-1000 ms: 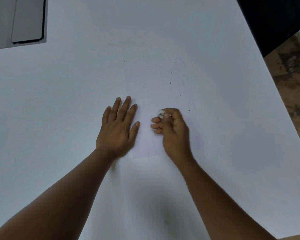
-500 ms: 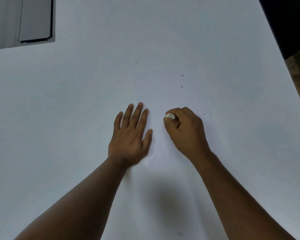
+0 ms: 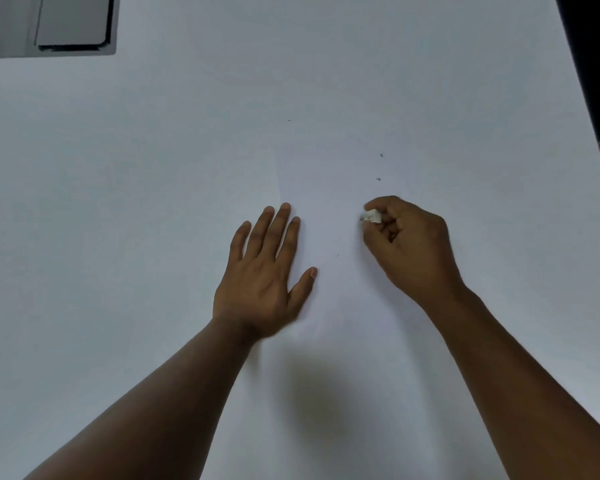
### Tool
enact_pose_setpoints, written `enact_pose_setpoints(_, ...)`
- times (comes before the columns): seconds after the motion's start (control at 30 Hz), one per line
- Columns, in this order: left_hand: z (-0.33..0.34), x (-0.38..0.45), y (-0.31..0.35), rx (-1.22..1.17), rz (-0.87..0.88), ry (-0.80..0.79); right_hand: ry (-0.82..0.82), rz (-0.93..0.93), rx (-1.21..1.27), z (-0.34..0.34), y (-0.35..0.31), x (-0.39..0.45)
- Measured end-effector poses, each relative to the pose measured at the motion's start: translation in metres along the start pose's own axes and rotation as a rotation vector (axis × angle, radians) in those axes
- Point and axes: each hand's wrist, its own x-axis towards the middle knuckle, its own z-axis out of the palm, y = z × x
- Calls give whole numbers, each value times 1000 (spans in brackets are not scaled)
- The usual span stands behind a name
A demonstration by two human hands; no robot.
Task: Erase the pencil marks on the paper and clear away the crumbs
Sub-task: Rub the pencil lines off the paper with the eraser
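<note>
A white sheet of paper lies on the white table, its left edge barely visible against the surface. My left hand lies flat with straight fingers on the paper's left side. My right hand pinches a small white eraser between thumb and fingers, its tip at the paper. A few dark crumbs lie just beyond the eraser, and one tiny speck sits between my hands. No pencil marks are plain to see.
A grey flat device or tray sits at the table's far left corner. The table's right edge runs diagonally, with dark floor beyond it. My shadow falls on the near part of the table.
My right hand with the eraser has shifted right, away from my left hand, widening the gap between them. My left hand stays flat on the paper. The camera view moved slightly.
</note>
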Motion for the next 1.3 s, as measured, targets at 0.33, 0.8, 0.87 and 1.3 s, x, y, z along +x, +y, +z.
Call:
enact_pose_setpoints(0.33, 1, 1, -1, 15, 4, -1, -445, -538, -174, 21, -16, 46)
enact_pose_setpoints(0.8, -1, 2, 1, 33, 6, 30, -404, -705, -197, 16, -1, 70)
enact_pose_setpoints(0.87, -1, 1, 1, 29, 9, 31, -511, -769, -189, 21, -6, 51)
enact_pose_setpoints(1.3, -2, 2, 1, 31, 4, -11, -514, -768, -228, 33, -13, 94)
